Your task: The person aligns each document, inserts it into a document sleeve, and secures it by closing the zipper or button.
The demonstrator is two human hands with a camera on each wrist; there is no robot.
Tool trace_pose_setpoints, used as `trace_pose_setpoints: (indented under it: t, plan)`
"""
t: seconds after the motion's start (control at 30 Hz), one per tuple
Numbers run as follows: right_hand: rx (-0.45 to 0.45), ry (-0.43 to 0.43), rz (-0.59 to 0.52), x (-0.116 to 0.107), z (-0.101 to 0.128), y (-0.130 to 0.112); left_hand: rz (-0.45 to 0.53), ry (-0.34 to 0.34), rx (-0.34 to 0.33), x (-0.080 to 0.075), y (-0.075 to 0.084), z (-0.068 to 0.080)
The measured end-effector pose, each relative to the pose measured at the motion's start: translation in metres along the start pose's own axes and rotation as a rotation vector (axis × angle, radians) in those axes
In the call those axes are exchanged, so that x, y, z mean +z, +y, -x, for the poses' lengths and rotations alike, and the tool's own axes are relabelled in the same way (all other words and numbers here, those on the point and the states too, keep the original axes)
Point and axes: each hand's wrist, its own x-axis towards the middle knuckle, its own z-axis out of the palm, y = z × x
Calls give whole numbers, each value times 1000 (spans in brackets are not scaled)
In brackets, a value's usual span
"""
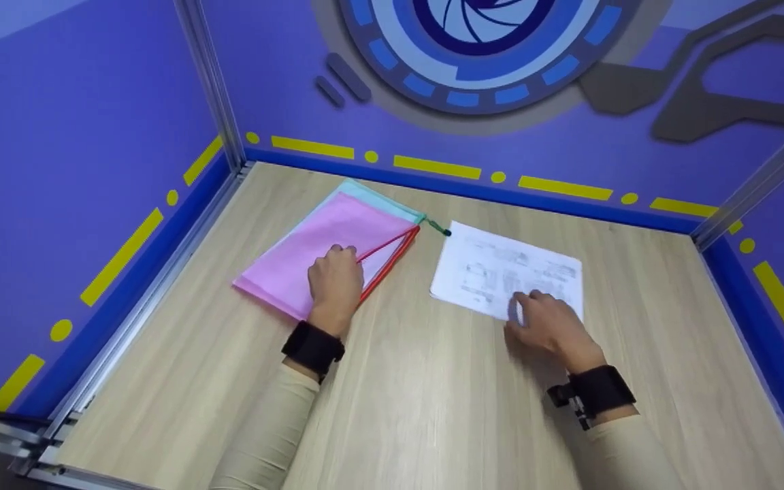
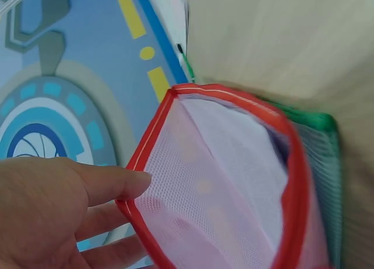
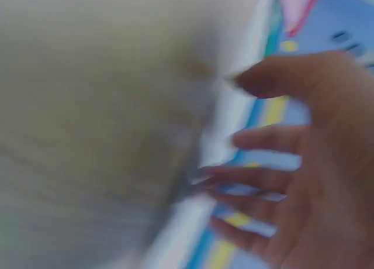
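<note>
My left hand [image 1: 336, 282] pinches the upper red-trimmed edge of a pink mesh zip pouch [image 1: 327, 231] between thumb and fingers. In the left wrist view the mouth of the pouch [image 2: 175, 140] gapes, and white shows inside it. Under it lies a green-trimmed mesh pouch [image 1: 371, 197], its green zip pull reaching toward a printed white sheet stack [image 1: 494, 265]. At the near edge of these papers is my right hand [image 1: 547, 323], thumb and fingers apart. The right wrist view is blurred, with the thumb [image 3: 280, 76] clear of the other fingers.
Everything lies on a light wooden table [image 1: 392, 408]. Purple panels [image 1: 276, 82] with yellow marks stand along its back and sides, with a metal frame post [image 1: 211, 82] at the back left corner.
</note>
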Motion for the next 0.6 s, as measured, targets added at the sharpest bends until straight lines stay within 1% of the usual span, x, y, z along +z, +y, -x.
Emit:
trace_pose_setpoints:
  t: [0.07, 0.17, 0.3, 0.47, 0.53, 0.6]
  plan:
    - [15, -7, 25, -2, 5, -2, 12, -5, 6, -1, 4, 1]
    - [57, -66, -7, -2, 12, -2, 24, -7, 29, -4, 9, 5]
    - [79, -107, 12, -4, 21, -1, 29, -1, 59, -9, 17, 9]
    - [-1, -131, 124, -18, 32, -6, 47, -21, 73, -14, 22, 11]
    - [-46, -134, 149, -22, 35, -8, 59, -27, 70, -15, 23, 11]
    - [-70, -142, 165, -24, 37, -10, 71, -29, 69, -15, 22, 11]
